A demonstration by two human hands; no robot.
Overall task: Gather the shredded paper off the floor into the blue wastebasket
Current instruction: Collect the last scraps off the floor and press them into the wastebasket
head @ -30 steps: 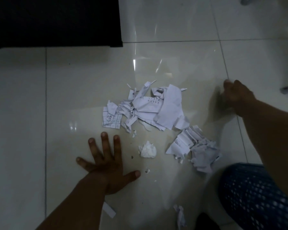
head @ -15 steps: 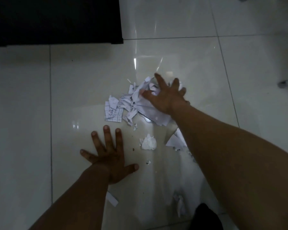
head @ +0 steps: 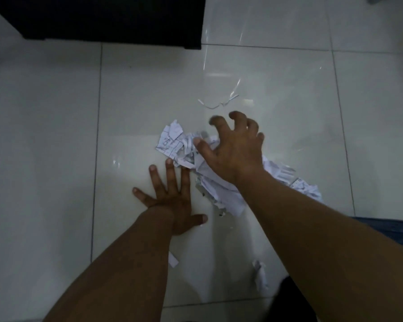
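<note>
Lying heaped, torn white shredded paper (head: 214, 189)

Open tile floor (head: 277, 73) beyond and left of the paper pile (head: 221, 191); dark furniture (head: 102, 17) blocking the far left, flattened left hand (head: 172, 201) hemming the pile's near-left side.

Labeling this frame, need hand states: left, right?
Left hand: open, flat on the floor, holding nothing.
Right hand: open, fingers curled over the paper pile, not gripping yet.
</note>
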